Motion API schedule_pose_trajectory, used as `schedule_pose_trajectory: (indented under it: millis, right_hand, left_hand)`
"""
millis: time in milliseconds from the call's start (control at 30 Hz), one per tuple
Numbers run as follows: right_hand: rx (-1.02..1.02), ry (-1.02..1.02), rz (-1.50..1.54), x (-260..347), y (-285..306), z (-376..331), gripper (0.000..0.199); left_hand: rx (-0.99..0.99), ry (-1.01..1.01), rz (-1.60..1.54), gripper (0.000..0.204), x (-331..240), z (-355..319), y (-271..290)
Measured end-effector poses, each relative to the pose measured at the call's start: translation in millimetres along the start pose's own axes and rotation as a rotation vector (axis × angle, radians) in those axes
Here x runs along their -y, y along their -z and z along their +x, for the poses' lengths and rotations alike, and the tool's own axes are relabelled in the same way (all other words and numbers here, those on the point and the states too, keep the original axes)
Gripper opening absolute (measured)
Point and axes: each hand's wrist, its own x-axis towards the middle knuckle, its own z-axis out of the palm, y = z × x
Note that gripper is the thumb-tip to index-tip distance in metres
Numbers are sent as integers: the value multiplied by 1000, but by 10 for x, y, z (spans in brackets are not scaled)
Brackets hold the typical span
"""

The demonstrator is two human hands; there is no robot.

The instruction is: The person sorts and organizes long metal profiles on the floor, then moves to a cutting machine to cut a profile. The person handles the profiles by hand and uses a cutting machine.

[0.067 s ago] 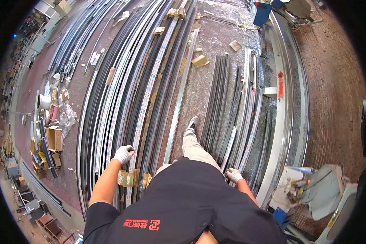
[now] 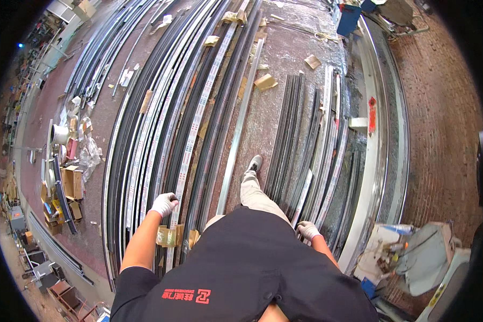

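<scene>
From here, my left hand (image 2: 165, 204) curls above long bars (image 2: 192, 129), right hand (image 2: 308, 231) near shorter bars (image 2: 323, 134) (either grip's contents, I can't tell).

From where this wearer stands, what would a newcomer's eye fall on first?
The long dark and pale strips sweeping up left of centre would likely dominate. Then come the white-gloved left hand, over those strips, and the right hand, by the shorter bars at right.

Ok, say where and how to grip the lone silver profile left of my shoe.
Grip the silver profile at two spread points near mid-length, probably from the right: it is long and slim, dark profiles flank its left, floor shows along its right.
</scene>
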Motion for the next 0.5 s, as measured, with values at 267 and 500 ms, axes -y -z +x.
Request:
schedule_pose_trajectory:
  millis: [267,500]
  right_hand:
    - [-139,119,23,858,1981,1651,38]
    - [-202,208,127,1973,3723,1940,34]
  left_hand:
    - [66,66,-61,27,-1318,666,-73]
    - [122,126,-167,38,-1951,1579,-167]
